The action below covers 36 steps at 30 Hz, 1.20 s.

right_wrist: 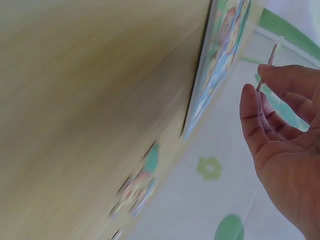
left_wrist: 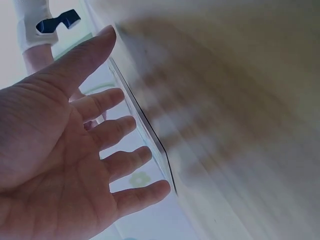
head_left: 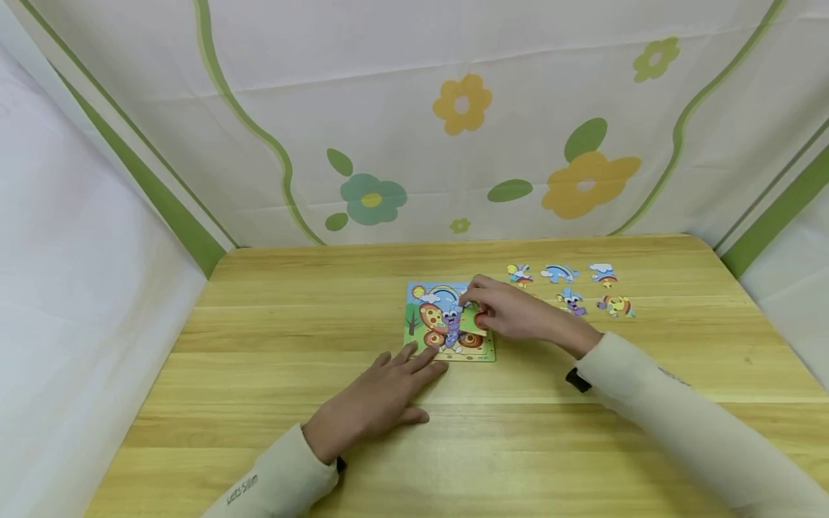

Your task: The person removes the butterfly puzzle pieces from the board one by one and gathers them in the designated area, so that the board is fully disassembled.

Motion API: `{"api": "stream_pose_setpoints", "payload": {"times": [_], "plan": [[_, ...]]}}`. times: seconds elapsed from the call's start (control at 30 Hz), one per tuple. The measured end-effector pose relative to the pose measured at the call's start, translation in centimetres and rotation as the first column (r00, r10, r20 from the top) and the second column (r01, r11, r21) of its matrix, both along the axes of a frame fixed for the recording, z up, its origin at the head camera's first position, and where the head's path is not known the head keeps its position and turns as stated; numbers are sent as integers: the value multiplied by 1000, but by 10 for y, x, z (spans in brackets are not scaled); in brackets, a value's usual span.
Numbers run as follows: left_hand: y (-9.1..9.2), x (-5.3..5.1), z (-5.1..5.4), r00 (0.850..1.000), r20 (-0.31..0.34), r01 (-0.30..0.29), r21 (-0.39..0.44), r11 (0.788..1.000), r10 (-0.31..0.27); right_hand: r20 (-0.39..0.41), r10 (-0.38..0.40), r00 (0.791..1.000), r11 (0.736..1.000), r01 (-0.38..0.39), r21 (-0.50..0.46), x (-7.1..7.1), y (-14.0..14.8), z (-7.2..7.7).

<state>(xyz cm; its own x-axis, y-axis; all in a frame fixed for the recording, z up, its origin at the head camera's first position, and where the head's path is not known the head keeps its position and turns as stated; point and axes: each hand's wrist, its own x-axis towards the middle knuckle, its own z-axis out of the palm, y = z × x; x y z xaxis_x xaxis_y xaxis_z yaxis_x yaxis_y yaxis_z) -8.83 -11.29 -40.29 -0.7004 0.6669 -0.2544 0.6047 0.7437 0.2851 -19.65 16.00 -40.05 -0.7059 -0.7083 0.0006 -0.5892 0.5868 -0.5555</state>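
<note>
A jigsaw puzzle board [head_left: 412,332] with a butterfly, sun and rainbow picture lies on the wooden table. Over its right half my right hand [head_left: 512,309] pinches a green puzzle piece with some red on it [head_left: 473,321]. In the right wrist view, thumb and fingertips hold this thin piece [right_wrist: 273,54] edge-on, above the board [right_wrist: 212,70]. My left hand [head_left: 382,392] is spread palm down at the board's front left edge, its fingertips at or over that edge. The left wrist view shows the fingers of this hand [left_wrist: 65,145] extended and holding nothing.
Several loose puzzle pieces lie right of the board, among them a rainbow piece [head_left: 560,273], a cloud piece [head_left: 603,272], a purple one [head_left: 573,302] and a yellow one [head_left: 617,306]. A white flowered curtain [head_left: 401,129] stands behind the table [head_left: 291,316].
</note>
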Motion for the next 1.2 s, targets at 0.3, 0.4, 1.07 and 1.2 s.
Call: {"api": "stream_pose_setpoints", "payload": {"times": [0.3, 0.4, 1.07, 1.2], "plan": [[5, -6, 0, 1000, 14, 1, -29, 1000, 0, -26, -61, 998, 998, 62, 18, 4, 38, 1], [5, -7, -2, 1000, 16, 1, -37, 999, -1, -46, -72, 996, 997, 73, 18, 6, 49, -1], [4, -9, -3, 1000, 12, 8, -47, 999, -7, -78, -79, 994, 991, 87, 105, 20, 87, -19], [4, -8, -3, 1000, 8, 8, -43, 999, -8, -95, -66, 993, 986, 79, 145, 20, 88, -21]]}}
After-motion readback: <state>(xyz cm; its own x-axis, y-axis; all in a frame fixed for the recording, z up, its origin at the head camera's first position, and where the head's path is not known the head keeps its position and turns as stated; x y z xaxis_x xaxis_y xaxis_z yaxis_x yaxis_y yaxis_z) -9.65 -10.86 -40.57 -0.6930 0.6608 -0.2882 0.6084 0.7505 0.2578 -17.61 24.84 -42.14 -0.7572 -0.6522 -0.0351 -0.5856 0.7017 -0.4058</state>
